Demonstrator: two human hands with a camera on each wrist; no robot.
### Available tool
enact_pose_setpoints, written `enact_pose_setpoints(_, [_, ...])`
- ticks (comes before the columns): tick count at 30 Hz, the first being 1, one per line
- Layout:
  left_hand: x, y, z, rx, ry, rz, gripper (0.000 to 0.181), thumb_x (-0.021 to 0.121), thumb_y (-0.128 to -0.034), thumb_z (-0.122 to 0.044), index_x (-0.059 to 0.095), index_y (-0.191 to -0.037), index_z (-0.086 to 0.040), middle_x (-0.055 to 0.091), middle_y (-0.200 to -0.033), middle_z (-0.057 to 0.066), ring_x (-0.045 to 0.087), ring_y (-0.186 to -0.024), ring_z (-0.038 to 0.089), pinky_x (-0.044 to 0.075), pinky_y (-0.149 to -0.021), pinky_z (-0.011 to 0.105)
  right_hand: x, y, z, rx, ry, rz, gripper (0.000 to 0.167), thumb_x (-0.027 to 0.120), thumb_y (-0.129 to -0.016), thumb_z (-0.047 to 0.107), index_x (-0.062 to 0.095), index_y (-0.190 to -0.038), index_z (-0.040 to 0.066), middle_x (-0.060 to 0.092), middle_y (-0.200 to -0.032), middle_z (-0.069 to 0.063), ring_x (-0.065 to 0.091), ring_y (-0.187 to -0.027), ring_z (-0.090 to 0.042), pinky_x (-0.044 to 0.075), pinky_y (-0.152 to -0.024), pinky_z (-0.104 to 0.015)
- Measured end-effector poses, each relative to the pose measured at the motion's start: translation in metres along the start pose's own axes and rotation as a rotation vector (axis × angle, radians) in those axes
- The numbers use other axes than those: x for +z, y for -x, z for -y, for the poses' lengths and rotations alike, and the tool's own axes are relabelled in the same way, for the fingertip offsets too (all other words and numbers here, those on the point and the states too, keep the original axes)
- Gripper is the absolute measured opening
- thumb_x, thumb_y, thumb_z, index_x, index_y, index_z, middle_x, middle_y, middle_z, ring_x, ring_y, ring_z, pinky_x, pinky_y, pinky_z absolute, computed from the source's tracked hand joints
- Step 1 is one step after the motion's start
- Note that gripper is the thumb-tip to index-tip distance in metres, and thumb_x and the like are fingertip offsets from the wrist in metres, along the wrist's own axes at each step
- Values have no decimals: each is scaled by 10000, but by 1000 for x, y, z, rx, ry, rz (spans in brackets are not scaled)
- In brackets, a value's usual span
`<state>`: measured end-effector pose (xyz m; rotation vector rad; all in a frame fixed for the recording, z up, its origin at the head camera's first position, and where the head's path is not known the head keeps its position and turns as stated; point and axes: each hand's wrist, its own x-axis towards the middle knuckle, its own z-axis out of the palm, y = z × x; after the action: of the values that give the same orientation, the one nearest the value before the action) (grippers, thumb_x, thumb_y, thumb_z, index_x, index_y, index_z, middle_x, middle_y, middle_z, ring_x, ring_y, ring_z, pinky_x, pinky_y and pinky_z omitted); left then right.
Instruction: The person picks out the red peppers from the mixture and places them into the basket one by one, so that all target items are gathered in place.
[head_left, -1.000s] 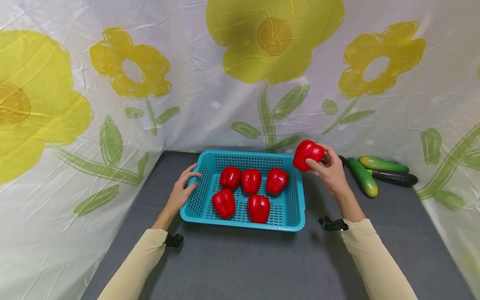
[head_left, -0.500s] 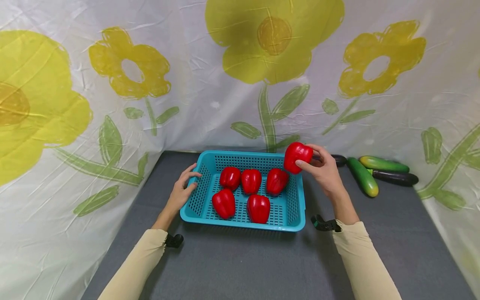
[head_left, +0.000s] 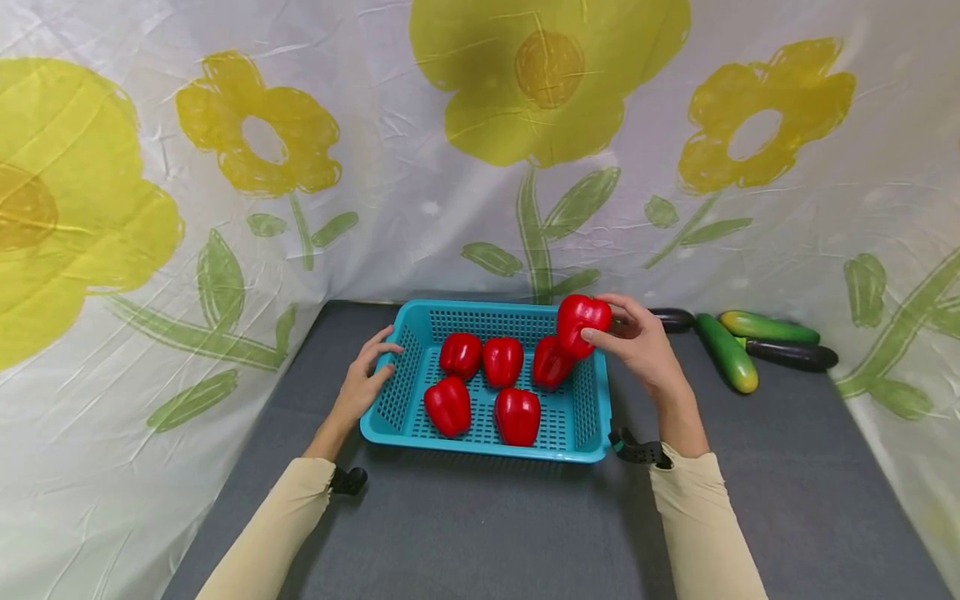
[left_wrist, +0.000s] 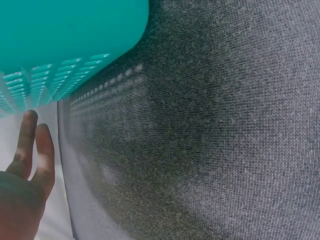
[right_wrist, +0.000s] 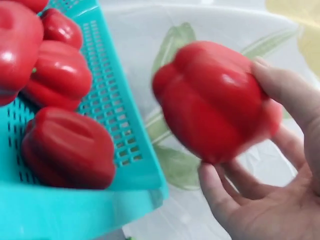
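Observation:
My right hand (head_left: 647, 350) pinches a red bell pepper (head_left: 582, 323) between thumb and fingers, above the right end of the blue plastic basket (head_left: 487, 454). In the right wrist view that held bell pepper (right_wrist: 215, 100) hangs beside the basket wall, gripped from its right. Several more red bell peppers, one of them a front bell pepper (head_left: 517, 417), lie inside the basket. My left hand (head_left: 362, 385) rests at the basket's left rim with its fingers fairly straight. The left wrist view shows two extended fingers (left_wrist: 44, 155) just below the perforated wall.
To the right lie a green zucchini (head_left: 726, 354), another zucchini (head_left: 768, 327), a dark eggplant (head_left: 791, 355) and another eggplant (head_left: 672, 320) partly behind my right hand. A dark grey cloth (head_left: 480, 533) covers the table. A flower-printed sheet (head_left: 420, 208) hangs behind it.
My right hand has carried the red bell pepper left and slightly down, from beyond the basket's right rim to above its back right part. The left hand has stayed put.

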<state>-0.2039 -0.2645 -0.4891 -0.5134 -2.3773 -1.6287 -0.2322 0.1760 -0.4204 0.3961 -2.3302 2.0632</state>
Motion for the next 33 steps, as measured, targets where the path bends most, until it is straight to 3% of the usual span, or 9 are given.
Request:
enact_pose_setpoints(6, [0, 0, 0, 3, -3, -3, 253, 495, -958, 154, 582, -1194, 178, 305, -1536, 359, 272, -1412, 525, 304, -1035, 704, 5, 1, 2, 29, 11, 132, 569, 755, -907, 92, 533, -1429, 48, 532, -1368, -173, 562, -1159, -415, 524, -883, -561])
enact_pose_setpoints(9, [0, 0, 1, 2, -2, -5, 256, 494, -951, 161, 582, -1192, 171, 308, -1533, 359, 271, -1413, 520, 302, -1034, 707, 9, 2, 2, 36, 15, 168, 562, 737, -921, 96, 524, -1440, 55, 514, -1386, -177, 556, -1155, -426, 516, -889, -575])
enact_pose_setpoints(14, [0, 0, 1, -7, -7, -10, 266, 489, -948, 156, 584, -1196, 168, 308, -1539, 349, 269, -1417, 514, 305, -1035, 702, 14, 3, 1, 54, 25, 200, 553, 745, -915, 98, 530, -1423, 55, 508, -1383, -167, 538, -1156, -414, 531, -868, -557])
enact_pose_setpoints(25, [1, 0, 0, -22, -4, -8, 269, 478, -952, 148, 576, -1201, 175, 296, -1545, 348, 252, -1419, 525, 278, -1050, 707, 21, 13, -6, 62, 23, 226, 521, 774, -887, 72, 570, -1364, 28, 535, -1351, -176, 529, -1138, -421, 503, -851, -646])
enact_pose_setpoints(33, [1, 0, 2, -30, -11, -7, 264, 479, -956, 143, 588, -1196, 151, 295, -1551, 338, 253, -1426, 511, 282, -1051, 703, 20, 23, -8, 54, 51, 239, 520, 779, -880, 68, 577, -1356, 14, 541, -1343, -191, 548, -1119, -424, 555, -816, -528])
